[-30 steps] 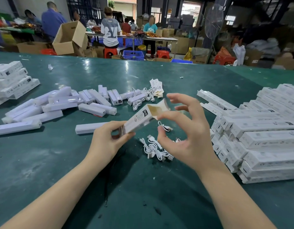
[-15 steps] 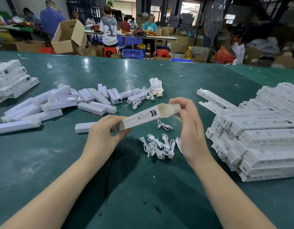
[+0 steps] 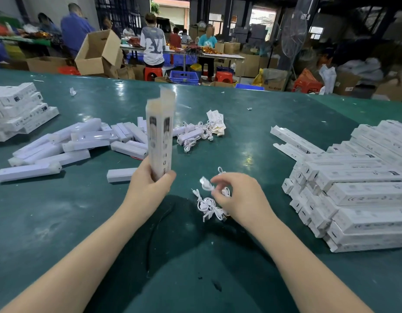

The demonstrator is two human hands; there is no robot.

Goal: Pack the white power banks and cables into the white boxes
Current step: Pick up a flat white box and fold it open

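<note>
Green table [image 3: 60,222], upright box [image 3: 159,141], pinched cable [image 3: 206,185]

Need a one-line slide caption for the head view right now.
Left hand holds a white box upright, flap open, while right hand pinches a white cable from the pile on the green table.

My left hand [image 3: 148,188] gripping a tall white cardboard box [image 3: 159,141] upright with its top flap open, my right hand [image 3: 237,197] pinching a coiled white cable [image 3: 206,185] above a small heap of white cables [image 3: 210,207], green table [image 3: 251,136]

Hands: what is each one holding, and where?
Left hand grips an upright white cardboard box by its bottom end. Right hand pinches a coiled white cable.
</note>
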